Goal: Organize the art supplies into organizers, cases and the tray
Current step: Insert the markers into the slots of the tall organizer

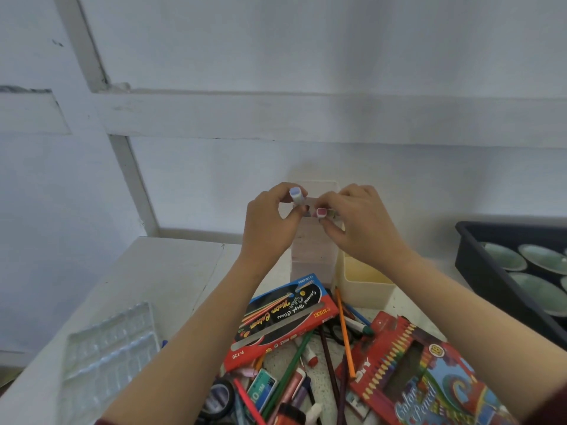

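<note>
My left hand (270, 222) grips a marker with a pale blue cap (295, 194) upright over a tall translucent organizer (310, 256) at the back of the table. My right hand (359, 222) pinches a marker with a red cap (321, 212) just beside it, above the same organizer. A cream organizer (365, 286) stands to the right of the tall one. Loose pencils, pens and markers lie in a pile (306, 369) in front.
A red watercolour box (276, 320) and a colour pencil box (414, 372) lie on the pile. A clear plastic palette (107, 354) sits at the left. A black tray (478, 271) with green dishes (503, 260) stands at the right. A white wall is close behind.
</note>
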